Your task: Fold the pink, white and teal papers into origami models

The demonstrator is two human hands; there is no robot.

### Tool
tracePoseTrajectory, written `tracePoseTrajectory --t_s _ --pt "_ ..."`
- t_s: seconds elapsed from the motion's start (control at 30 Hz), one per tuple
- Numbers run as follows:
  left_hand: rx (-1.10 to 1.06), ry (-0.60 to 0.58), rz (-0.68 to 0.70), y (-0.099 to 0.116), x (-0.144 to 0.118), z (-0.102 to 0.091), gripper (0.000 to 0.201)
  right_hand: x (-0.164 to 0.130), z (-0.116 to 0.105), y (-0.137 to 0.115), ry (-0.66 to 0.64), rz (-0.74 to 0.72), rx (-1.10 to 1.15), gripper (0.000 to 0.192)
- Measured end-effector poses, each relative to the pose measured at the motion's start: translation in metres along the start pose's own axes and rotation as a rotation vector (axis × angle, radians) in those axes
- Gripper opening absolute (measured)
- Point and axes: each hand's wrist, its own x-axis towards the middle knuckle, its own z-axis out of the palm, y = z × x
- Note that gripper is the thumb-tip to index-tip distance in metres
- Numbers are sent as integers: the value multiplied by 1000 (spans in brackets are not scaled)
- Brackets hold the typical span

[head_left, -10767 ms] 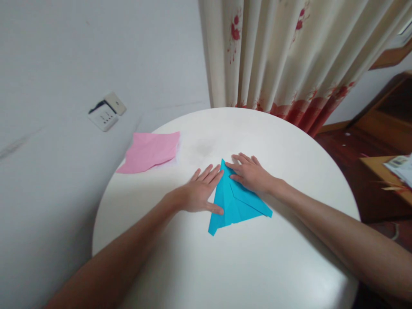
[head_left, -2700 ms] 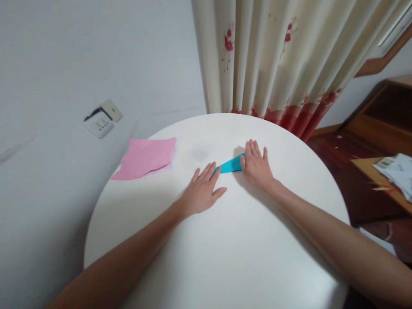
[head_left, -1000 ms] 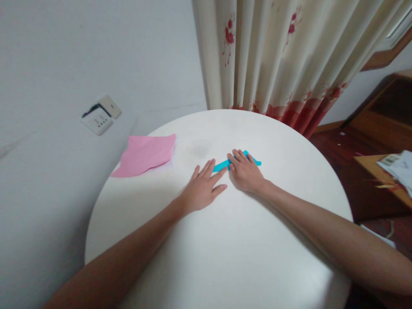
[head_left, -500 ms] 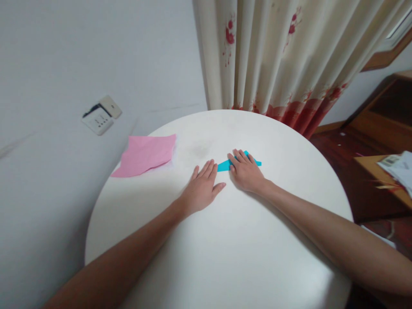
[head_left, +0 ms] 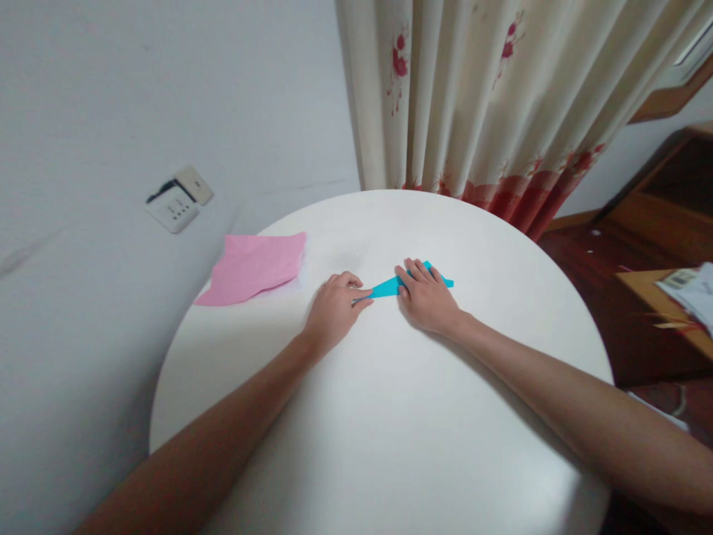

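A narrow folded piece of blue paper (head_left: 385,287) lies on the round white table (head_left: 384,416), tapering toward its left end. My left hand (head_left: 333,306) pinches that tapered left tip between thumb and forefinger, the other fingers curled. Flat across the paper's right part rests my right hand (head_left: 426,293), fingers spread and pressing it to the tabletop. Under the right palm and fingers part of the paper is hidden; blue edges show above the fingers and at the right.
Pink paper (head_left: 256,267) with a white sheet beneath it lies at the table's left edge. A wall with a socket plate (head_left: 174,208) stands on the left, and a floral curtain (head_left: 445,96) hangs behind. Papers lie on a wooden surface (head_left: 646,286) at the right.
My left hand has gone from lying flat with fingers stretched to pinching the blue paper's left tip. My right hand stays in place on the paper.
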Motion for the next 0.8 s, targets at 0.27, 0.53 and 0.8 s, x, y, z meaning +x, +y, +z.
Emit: tracePoseTrajectory --t_s 0.27,0.53,0.8 --pt "-144 176 -147 -4 5 -18 38 1 0 0 -26 14 10 52" --pt "-248 257 -81 -5 8 -22 25 1 1 0 -20 12 11 52" --pt "-284 -7 -24 -4 6 -8 16 0 1 1 5 -8 2 51"
